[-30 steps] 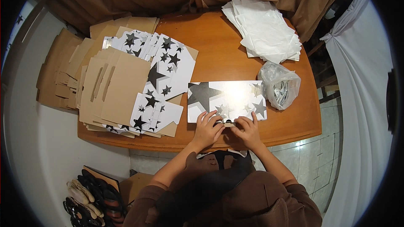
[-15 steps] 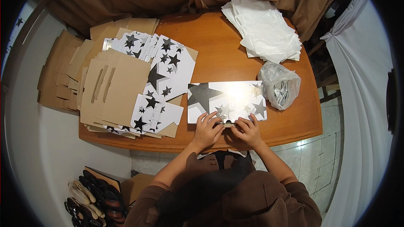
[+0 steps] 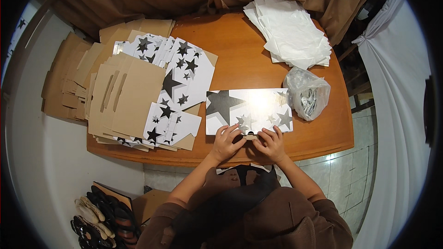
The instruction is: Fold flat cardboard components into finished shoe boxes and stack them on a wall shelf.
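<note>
Cardboard, glossy and printed with black stars on white, makes up the flat box blank (image 3: 249,109) lying near the front edge of the round wooden worktop (image 3: 244,50). In the head view, the left hand (image 3: 226,141) and right hand (image 3: 271,144) press on its near edge with fingers spread and bent, pinching or folding a small brown flap there; neither is closed round anything. The blank looks light, thin and stiff, likely to crease along scored lines, and its shiny face throws back a glare, so it may slip under the fingertips. The edges and flaps seem the best places to take hold. To the left lies a heap of similar starred and plain brown blanks (image 3: 138,92). Behind sits a stack of soft white sheets (image 3: 290,32), and a crinkled clear plastic bag (image 3: 307,93) lies just beside the blank's right end.
</note>
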